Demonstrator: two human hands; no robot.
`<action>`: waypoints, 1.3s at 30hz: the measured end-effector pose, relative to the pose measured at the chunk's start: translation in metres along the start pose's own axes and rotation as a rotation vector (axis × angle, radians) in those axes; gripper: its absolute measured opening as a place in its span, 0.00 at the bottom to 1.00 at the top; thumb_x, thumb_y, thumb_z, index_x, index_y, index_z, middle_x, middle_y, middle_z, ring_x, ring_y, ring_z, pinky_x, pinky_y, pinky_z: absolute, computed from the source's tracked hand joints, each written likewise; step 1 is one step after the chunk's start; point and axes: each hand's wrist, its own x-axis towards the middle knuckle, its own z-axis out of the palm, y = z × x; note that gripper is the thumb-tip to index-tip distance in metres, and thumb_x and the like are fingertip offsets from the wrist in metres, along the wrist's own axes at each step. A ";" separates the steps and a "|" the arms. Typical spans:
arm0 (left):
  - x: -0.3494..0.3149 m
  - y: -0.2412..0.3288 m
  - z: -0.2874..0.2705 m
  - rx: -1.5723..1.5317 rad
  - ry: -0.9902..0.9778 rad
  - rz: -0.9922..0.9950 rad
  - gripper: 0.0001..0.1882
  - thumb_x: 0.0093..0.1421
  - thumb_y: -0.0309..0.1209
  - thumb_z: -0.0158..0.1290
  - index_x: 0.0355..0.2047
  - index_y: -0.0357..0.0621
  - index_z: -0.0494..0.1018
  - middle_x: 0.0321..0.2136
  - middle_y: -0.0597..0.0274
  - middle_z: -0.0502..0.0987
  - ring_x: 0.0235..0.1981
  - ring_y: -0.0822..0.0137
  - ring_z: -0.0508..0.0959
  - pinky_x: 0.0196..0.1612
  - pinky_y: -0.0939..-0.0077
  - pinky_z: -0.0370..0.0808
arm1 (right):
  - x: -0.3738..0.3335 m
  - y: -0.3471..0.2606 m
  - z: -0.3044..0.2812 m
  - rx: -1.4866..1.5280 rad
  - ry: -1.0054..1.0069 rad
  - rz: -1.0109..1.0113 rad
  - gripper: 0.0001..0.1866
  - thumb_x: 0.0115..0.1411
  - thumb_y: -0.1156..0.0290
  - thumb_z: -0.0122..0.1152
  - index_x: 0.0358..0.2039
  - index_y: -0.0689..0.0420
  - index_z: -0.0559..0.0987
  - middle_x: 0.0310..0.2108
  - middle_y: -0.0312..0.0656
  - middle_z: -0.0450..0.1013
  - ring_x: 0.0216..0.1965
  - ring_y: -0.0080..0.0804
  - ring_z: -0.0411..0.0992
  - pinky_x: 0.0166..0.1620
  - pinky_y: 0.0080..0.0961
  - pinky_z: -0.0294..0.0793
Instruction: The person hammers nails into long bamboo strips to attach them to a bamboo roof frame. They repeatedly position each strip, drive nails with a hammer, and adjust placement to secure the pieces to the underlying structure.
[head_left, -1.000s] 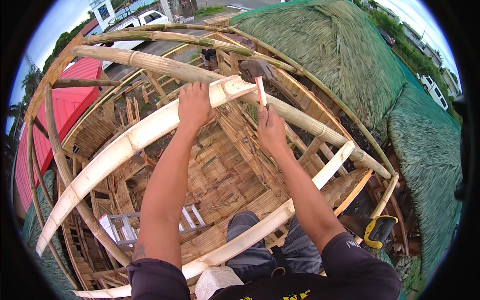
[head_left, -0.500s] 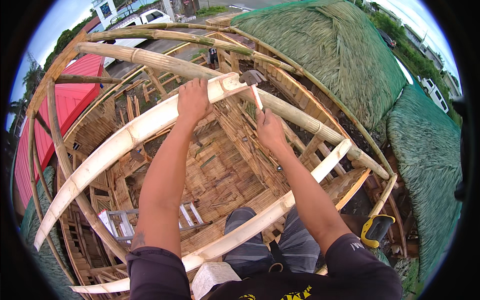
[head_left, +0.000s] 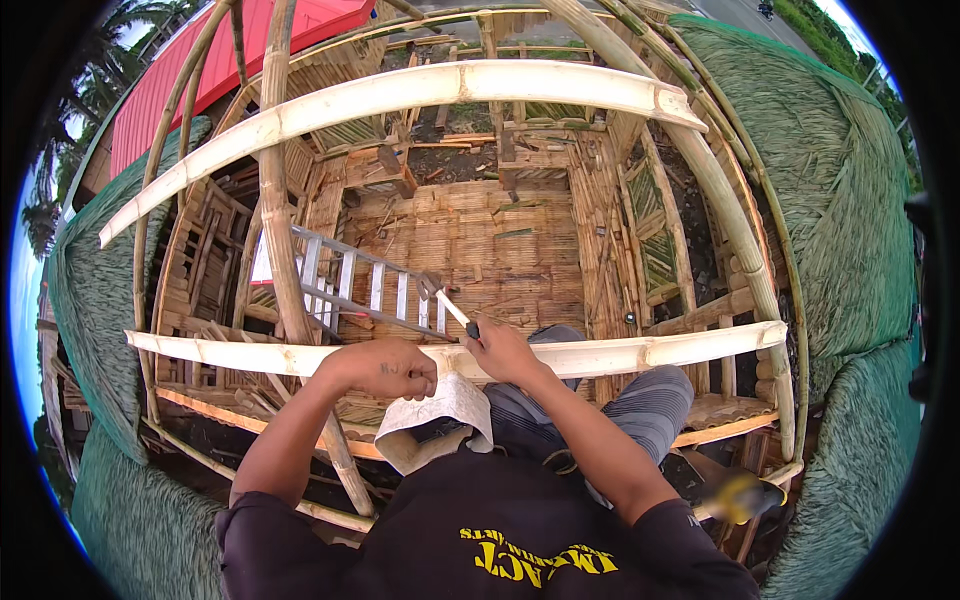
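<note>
My right hand (head_left: 502, 350) grips a hammer (head_left: 456, 312) by its handle, its head pointing up and to the left. Beneath that hand a pale split bamboo strip (head_left: 660, 352) runs crosswise in front of me. My left hand (head_left: 395, 370) is closed with curled fingers, over the near strip and beside a whitish open pouch (head_left: 432, 425) at my waist. Whatever those fingers hold, if anything, is hidden. A second split bamboo strip (head_left: 400, 93) arches farther off, its right end on a round bamboo pole (head_left: 735, 215).
An aluminium ladder (head_left: 375, 285) leans below on the left, above a bamboo floor (head_left: 470, 240). Another round pole (head_left: 275, 200) rises at left. A saw with a yellow handle (head_left: 740, 497) is at lower right. Thatched roofs under green net (head_left: 840, 170) flank the frame.
My left hand has let go of the far bamboo strip and drawn back to the pouch. The hammer has come back toward me in my right hand. The view has turned and tilted down.
</note>
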 end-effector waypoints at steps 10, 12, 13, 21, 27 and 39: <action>0.031 -0.093 0.241 0.258 0.627 -0.346 0.19 0.66 0.33 0.48 0.54 0.42 0.75 0.50 0.45 0.79 0.51 0.45 0.79 0.54 0.53 0.75 | 0.016 -0.037 0.030 -0.190 -0.053 -0.043 0.22 0.69 0.51 0.55 0.45 0.60 0.70 0.29 0.57 0.79 0.34 0.62 0.78 0.39 0.55 0.74; 0.032 -0.109 0.253 0.182 0.814 -0.310 0.20 0.66 0.34 0.47 0.55 0.43 0.75 0.52 0.45 0.78 0.53 0.46 0.78 0.56 0.51 0.74 | 0.019 -0.035 0.030 -0.189 -0.029 -0.021 0.22 0.69 0.51 0.55 0.44 0.61 0.71 0.28 0.55 0.78 0.33 0.61 0.78 0.38 0.53 0.74; 0.028 -0.115 0.258 0.205 0.783 -0.327 0.18 0.65 0.35 0.48 0.53 0.44 0.76 0.49 0.46 0.79 0.51 0.46 0.79 0.55 0.51 0.74 | 0.020 -0.035 0.031 -0.170 -0.020 -0.008 0.22 0.69 0.51 0.55 0.42 0.61 0.71 0.27 0.55 0.78 0.33 0.60 0.78 0.38 0.53 0.74; 0.002 -0.127 0.266 0.367 0.684 -0.420 0.19 0.65 0.34 0.48 0.53 0.42 0.76 0.50 0.44 0.79 0.52 0.47 0.79 0.56 0.55 0.74 | 0.023 -0.046 0.031 -0.105 0.022 0.128 0.21 0.67 0.53 0.57 0.40 0.62 0.74 0.29 0.59 0.79 0.35 0.61 0.78 0.42 0.54 0.75; -0.006 -0.121 0.272 0.149 0.880 -0.404 0.15 0.64 0.35 0.50 0.46 0.41 0.78 0.42 0.47 0.81 0.46 0.48 0.81 0.48 0.53 0.76 | 0.024 -0.039 0.037 -0.073 0.070 0.089 0.21 0.65 0.54 0.58 0.38 0.62 0.74 0.28 0.59 0.78 0.35 0.61 0.78 0.41 0.53 0.75; 0.016 -0.116 0.270 0.189 0.950 -0.208 0.14 0.66 0.41 0.51 0.44 0.48 0.79 0.37 0.49 0.81 0.36 0.47 0.82 0.40 0.50 0.78 | 0.022 -0.043 0.037 -0.068 0.101 0.055 0.21 0.65 0.55 0.60 0.31 0.64 0.71 0.26 0.60 0.73 0.32 0.61 0.75 0.38 0.49 0.70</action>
